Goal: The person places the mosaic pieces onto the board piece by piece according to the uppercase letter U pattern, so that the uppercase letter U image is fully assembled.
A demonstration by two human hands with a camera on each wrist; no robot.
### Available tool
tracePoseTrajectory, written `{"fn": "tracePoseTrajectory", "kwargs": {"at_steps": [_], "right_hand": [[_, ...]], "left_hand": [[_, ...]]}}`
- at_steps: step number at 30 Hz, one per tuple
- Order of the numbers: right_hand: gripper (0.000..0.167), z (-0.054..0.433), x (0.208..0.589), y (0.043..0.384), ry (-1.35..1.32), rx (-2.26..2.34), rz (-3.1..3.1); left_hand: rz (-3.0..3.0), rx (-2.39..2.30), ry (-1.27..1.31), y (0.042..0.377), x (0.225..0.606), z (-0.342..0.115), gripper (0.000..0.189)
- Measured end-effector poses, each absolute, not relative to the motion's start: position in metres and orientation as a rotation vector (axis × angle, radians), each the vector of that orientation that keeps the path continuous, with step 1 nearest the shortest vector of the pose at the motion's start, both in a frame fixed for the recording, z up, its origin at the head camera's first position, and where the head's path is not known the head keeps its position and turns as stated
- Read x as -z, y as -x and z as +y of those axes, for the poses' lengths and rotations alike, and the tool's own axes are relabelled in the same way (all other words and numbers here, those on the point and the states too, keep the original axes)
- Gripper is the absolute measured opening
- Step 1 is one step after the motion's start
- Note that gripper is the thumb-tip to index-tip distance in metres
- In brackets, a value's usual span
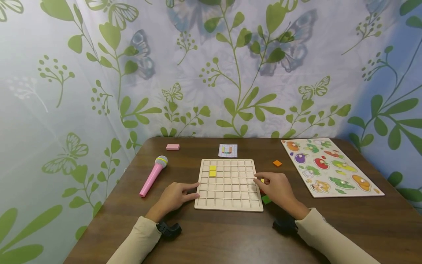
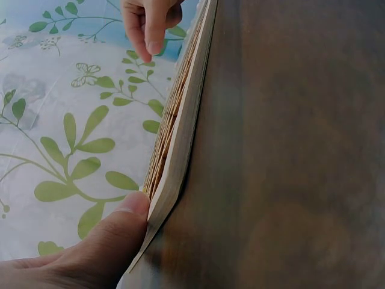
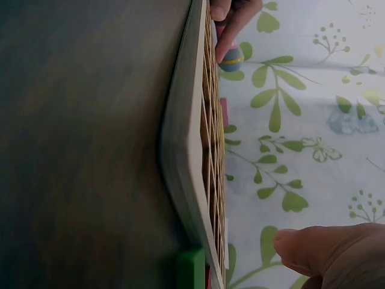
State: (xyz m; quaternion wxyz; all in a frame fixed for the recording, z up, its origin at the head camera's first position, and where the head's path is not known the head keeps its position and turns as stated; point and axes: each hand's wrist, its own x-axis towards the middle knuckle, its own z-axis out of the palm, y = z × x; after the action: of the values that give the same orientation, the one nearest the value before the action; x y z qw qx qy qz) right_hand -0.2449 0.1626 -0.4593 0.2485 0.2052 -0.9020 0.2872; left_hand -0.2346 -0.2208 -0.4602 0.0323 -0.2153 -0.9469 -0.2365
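Note:
A pale wooden grid board [image 1: 230, 203] lies on the table, with two yellow square tiles [image 1: 212, 170] one above the other in its upper left cells. My left hand [image 1: 174, 197] touches the board's left edge, thumb and forefinger spread apart. In the left wrist view its thumb [image 2: 123, 226] rests against the rim. At the opposite edge my right hand [image 1: 277, 189] hovers with thumb and forefinger slightly apart and no tile visible between them. Beside and partly beneath it lie a green piece [image 1: 266, 199] and orange and yellow pieces, mostly hidden by the hand.
Behind the board lies a small pattern card [image 1: 228, 150]. A pink block [image 1: 173, 147] and a pink toy microphone [image 1: 154, 175] are to the left. On the right are an orange tile [image 1: 277, 163] and a vegetable puzzle board [image 1: 311, 183]. A patterned curtain [image 1: 211, 73] hangs behind the table.

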Motion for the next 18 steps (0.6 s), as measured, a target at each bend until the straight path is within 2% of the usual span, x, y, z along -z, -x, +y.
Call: {"fn": "tracePoseTrajectory", "kwargs": {"at_steps": [11, 18], "right_hand": [[0.017, 0.182, 0.458, 0.252, -0.506, -0.744, -2.680], [0.027, 0.200, 0.454, 0.262, -0.514, -0.751, -2.789]], "left_hand": [[-2.935, 0.700, 0.653, 0.234, 0.460, -0.220, 0.049], [-2.936, 0.709, 0.646, 0.233, 0.459, -0.221, 0.049]]}}
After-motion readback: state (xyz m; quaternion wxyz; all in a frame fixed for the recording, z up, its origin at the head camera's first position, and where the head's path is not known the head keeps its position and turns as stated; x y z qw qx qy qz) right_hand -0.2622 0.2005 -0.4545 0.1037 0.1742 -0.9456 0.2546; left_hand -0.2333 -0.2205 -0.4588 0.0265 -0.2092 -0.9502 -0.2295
